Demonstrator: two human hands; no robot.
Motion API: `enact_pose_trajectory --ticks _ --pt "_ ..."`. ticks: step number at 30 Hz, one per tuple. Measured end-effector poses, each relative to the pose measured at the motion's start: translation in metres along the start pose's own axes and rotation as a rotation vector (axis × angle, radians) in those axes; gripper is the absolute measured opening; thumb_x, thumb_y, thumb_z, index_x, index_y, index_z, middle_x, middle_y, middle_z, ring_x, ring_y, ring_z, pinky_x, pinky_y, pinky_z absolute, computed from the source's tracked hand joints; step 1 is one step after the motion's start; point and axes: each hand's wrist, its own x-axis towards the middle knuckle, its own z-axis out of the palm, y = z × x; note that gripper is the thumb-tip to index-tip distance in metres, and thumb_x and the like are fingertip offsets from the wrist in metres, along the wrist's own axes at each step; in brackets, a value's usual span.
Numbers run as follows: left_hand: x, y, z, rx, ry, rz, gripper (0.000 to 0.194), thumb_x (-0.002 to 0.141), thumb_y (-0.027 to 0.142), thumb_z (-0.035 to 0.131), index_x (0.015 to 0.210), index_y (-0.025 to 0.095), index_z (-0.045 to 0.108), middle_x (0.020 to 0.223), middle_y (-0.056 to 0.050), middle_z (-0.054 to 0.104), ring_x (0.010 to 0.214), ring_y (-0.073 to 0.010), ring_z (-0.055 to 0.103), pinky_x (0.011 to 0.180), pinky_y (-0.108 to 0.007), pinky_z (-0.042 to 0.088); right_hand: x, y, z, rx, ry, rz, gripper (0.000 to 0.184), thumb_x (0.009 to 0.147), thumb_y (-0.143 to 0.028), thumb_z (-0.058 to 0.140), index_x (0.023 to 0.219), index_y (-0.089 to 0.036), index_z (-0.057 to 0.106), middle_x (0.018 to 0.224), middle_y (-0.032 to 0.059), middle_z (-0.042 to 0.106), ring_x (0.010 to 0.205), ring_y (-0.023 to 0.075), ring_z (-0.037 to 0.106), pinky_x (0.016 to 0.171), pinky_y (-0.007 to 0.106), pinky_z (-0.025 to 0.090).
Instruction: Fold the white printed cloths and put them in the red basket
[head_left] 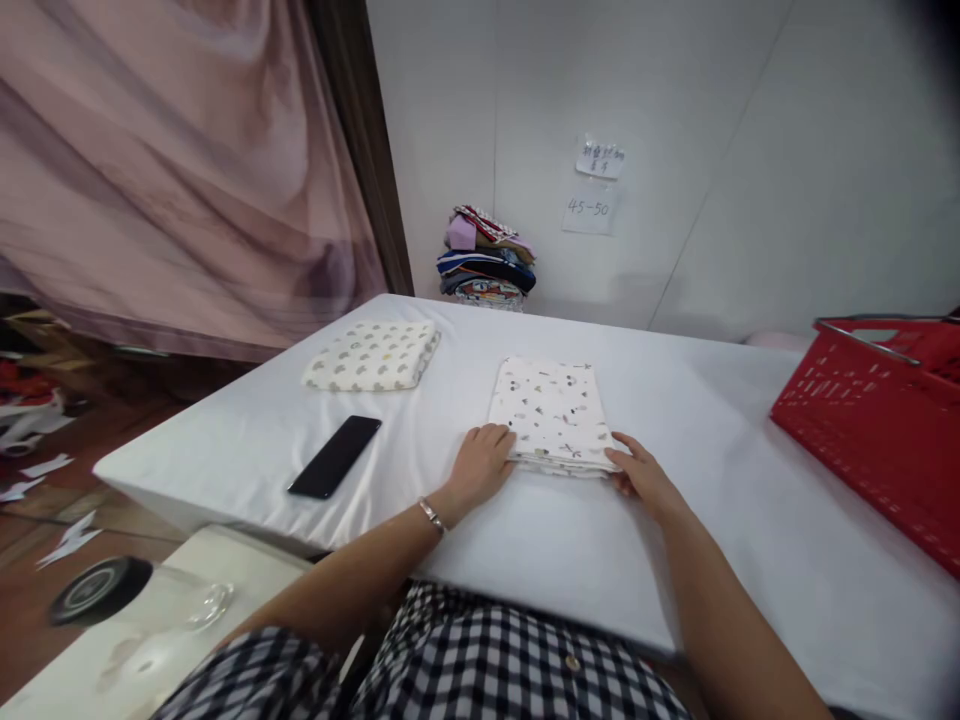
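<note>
A folded white cloth [553, 405] with small scattered prints lies on the white-covered table in front of me, its layers showing along the near edge. At its near left corner, my left hand [484, 460] has curled fingers gripping the side; a bracelet circles that wrist. My right hand [641, 472] pinches the near right corner between thumb and fingers. The undersides of both grips are partly hidden. Farther left rests another folded cloth [371, 355], cream with a grey-green repeated print.
A black phone [335, 457] lies left of my left hand. The red basket [877, 420] stands on the table's right side. Stacked folded fabrics [487, 260] rise beyond the far edge. A clear bottle with a black lid [101, 590] lies on a pale surface at lower left.
</note>
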Motion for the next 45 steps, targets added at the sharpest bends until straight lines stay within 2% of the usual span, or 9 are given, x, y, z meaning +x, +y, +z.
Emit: enact_pose_trajectory --ticks 7,14,17,21,25,32,36,41,45 --pt "-0.015 -0.020 0.005 0.008 0.053 -0.081 0.036 0.083 0.016 0.046 0.118 0.024 0.053 0.120 -0.005 0.057 0.110 -0.0209 0.049 0.089 -0.036 0.040 -0.004 0.000 0.006 -0.049 0.061 -0.111 0.063 0.073 -0.042 0.061 0.130 -0.022 0.042 0.052 -0.0054 0.051 0.041 0.0106 0.045 0.037 0.021 0.031" --pt "-0.020 -0.027 -0.002 -0.047 -0.023 -0.126 0.035 0.082 0.015 0.047 0.113 0.025 0.057 0.119 -0.003 0.059 0.102 -0.0193 0.056 0.085 -0.035 0.042 -0.006 0.004 0.010 -0.412 0.052 -0.087 0.064 0.078 -0.043 0.055 0.135 -0.022 0.036 0.060 -0.0043 0.056 0.045 0.0126 0.051 0.047 0.024 0.038" --pt "-0.017 -0.027 -0.012 -0.095 -0.035 -0.123 0.030 0.079 0.017 0.051 0.107 0.024 0.061 0.114 -0.003 0.062 0.103 -0.0201 0.056 0.086 -0.036 0.042 -0.010 -0.001 0.011 -0.668 0.086 -0.076 0.064 0.081 -0.046 0.049 0.139 -0.022 0.033 0.075 0.0027 0.064 0.064 0.0195 0.061 0.061 0.031 0.045" --pt "0.003 -0.017 -0.023 -0.172 0.039 -0.156 0.021 0.081 0.033 0.055 0.095 0.023 0.066 0.108 -0.004 0.065 0.104 -0.0215 0.055 0.091 -0.039 0.040 -0.017 -0.021 0.026 -0.973 0.239 -0.385 0.062 0.084 -0.040 0.044 0.140 -0.018 0.033 0.130 0.0133 0.050 0.120 0.0294 0.045 0.094 0.041 0.039" --pt "0.035 -0.004 -0.012 -0.149 0.154 -0.078 0.031 0.087 0.040 0.046 0.107 0.023 0.062 0.127 -0.006 0.056 0.123 -0.0231 0.043 0.104 -0.044 0.029 -0.005 -0.044 0.054 -1.026 0.210 -0.711 0.057 0.090 -0.039 0.033 0.142 -0.018 0.029 0.150 0.0077 0.024 0.137 0.0228 0.019 0.109 0.039 0.022" --pt "0.047 -0.017 0.036 -0.108 -0.112 -0.121 0.055 0.088 0.051 0.035 0.134 0.021 0.041 0.147 -0.007 0.031 0.137 -0.0259 0.021 0.109 -0.052 0.019 0.028 -0.021 0.060 -1.200 0.033 -0.277 0.071 0.089 -0.057 0.027 0.145 -0.014 0.022 0.153 0.0085 0.012 0.140 0.0250 0.005 0.110 0.051 0.007" --pt "0.043 -0.022 0.035 -0.123 -0.164 -0.140 0.057 0.088 0.053 0.031 0.136 0.023 0.039 0.149 -0.006 0.026 0.139 -0.0249 0.016 0.110 -0.052 0.015 0.027 -0.017 0.058 -1.197 0.010 -0.266 0.074 0.088 -0.060 0.024 0.146 -0.014 0.019 0.153 0.0060 0.008 0.140 0.0228 0.002 0.110 0.049 0.005" --pt "0.069 -0.017 0.015 -0.186 -0.350 -0.199 0.064 0.083 0.060 0.034 0.135 0.024 0.039 0.150 -0.009 0.023 0.139 -0.0285 0.016 0.107 -0.057 0.015 0.035 -0.048 0.068 -1.201 0.016 -0.250 0.069 0.088 -0.055 0.031 0.143 -0.014 0.028 0.152 0.0096 0.015 0.140 0.0239 0.007 0.109 0.048 0.006" --pt "0.102 -0.018 0.013 -0.133 -0.256 -0.222 0.067 0.084 0.061 0.030 0.136 0.021 0.038 0.150 -0.010 0.022 0.139 -0.0278 0.013 0.108 -0.056 0.011 0.067 -0.071 0.075 -1.179 0.125 -0.449 0.064 0.090 -0.048 0.031 0.143 -0.014 0.025 0.152 0.0101 0.013 0.140 0.0211 0.005 0.110 0.041 0.007"
